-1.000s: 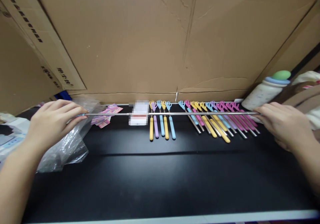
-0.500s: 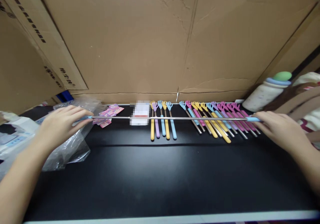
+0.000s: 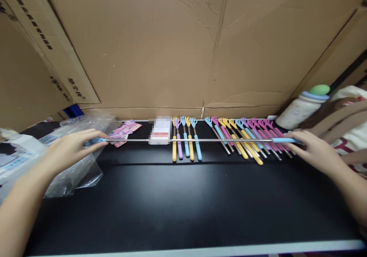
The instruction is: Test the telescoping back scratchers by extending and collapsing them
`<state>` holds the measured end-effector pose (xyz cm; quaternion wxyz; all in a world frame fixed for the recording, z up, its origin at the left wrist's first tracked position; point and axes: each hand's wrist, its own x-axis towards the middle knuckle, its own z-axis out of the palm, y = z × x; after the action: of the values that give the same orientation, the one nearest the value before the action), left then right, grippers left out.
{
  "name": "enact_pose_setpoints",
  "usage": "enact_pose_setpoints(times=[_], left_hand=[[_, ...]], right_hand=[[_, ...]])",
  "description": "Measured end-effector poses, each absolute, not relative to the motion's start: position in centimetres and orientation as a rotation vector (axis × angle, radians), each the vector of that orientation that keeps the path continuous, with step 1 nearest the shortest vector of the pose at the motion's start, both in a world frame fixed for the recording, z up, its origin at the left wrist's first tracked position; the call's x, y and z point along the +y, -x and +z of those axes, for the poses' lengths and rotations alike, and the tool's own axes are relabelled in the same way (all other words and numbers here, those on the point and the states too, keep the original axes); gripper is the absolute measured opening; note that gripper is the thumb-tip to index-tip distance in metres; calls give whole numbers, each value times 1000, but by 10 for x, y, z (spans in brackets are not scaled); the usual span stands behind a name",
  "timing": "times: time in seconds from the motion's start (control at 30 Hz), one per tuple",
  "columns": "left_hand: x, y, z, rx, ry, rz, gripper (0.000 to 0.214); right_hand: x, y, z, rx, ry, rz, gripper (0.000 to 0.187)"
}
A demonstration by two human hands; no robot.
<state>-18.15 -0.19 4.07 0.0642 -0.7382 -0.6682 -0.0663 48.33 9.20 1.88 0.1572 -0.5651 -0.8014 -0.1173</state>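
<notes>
A telescopic back scratcher is stretched out long and level above the black table, its metal rod spanning most of the view. My left hand is closed on its blue head end, the claw mostly hidden by the fingers. At the other end, my right hand pinches the tip of the blue handle. Behind the rod lie several short back scratchers in yellow, purple and blue, side by side with claws toward the back. Further right, a slanted, overlapping row of back scratchers lies in mixed colours.
Clear plastic bags lie at the left, beside pink printed cards. A blurred white packet lies near the back edge. Cardboard walls the rear. A white bottle with a green top stands at the right, near a cloth bag.
The held back scratcher has come slightly lower and nearer. My right hand has slid outward along the blue handle, so more of it shows. My left hand still grips the head end.
</notes>
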Motion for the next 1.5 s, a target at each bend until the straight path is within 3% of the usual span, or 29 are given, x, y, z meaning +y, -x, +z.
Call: enact_pose_setpoints(times=[0.5, 1.13, 1.5], left_hand=[[-5, 179, 41, -1923, 2238, -265, 33], [-2, 169, 38, -1742, 2238, -270, 34], [0, 92, 22, -1488, 2368, -456, 33]], right_hand=[[92, -481, 14, -2247, 1588, -298, 24], [90, -471, 18, -2289, 1548, -479, 26], [53, -354, 24, -2505, 1234, -519, 30]])
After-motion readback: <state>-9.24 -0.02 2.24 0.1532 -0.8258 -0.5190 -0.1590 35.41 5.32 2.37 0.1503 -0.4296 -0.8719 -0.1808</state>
